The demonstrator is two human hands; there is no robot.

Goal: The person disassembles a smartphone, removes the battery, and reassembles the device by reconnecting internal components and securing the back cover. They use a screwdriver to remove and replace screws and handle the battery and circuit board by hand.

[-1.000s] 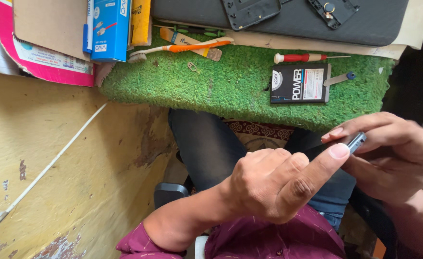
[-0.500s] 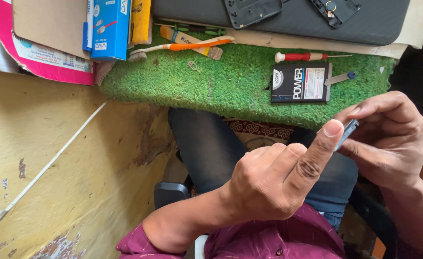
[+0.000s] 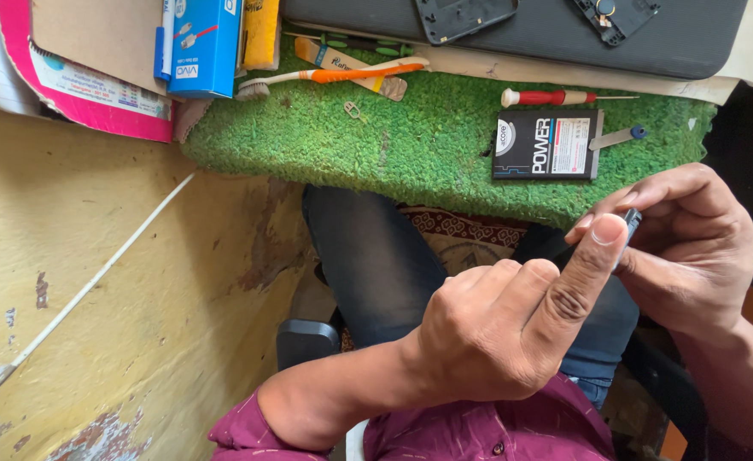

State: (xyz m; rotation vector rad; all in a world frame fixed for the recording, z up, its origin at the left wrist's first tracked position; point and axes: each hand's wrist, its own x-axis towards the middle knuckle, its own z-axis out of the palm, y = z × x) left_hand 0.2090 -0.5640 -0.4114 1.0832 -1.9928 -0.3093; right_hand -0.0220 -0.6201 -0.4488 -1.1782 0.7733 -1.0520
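Green, shaggy matting covers the worktop point(image 3: 411, 145), with a cracked, peeling yellow wall running down the side below it.

Head view: since a moment ago both hands have drifted slightly and the left thumb has slid up along the small dark part, so its rounded tip now presses against the top end; it looks like fine fitting or prying work in progress. The left hand point(image 3: 496, 329) is curled into a loose fist with only the thumb extended. The right hand point(image 3: 692, 248) is closed round the small dark part point(image 3: 631, 224), a slim, hard, bluish-black piece held over the lap, apart from the worktop.

On the matting lie a flat black rectangular battery point(image 3: 547, 143) with a glossy label, a thin red-handled screwdriver point(image 3: 556, 97), a small metal tool with a blue end point(image 3: 620, 135), and an orange and white toothbrush point(image 3: 334, 77) with worn bristles. A blue cardboard box point(image 3: 206, 43) stands at the far edge beside a smooth dark slab point(image 3: 513, 34).
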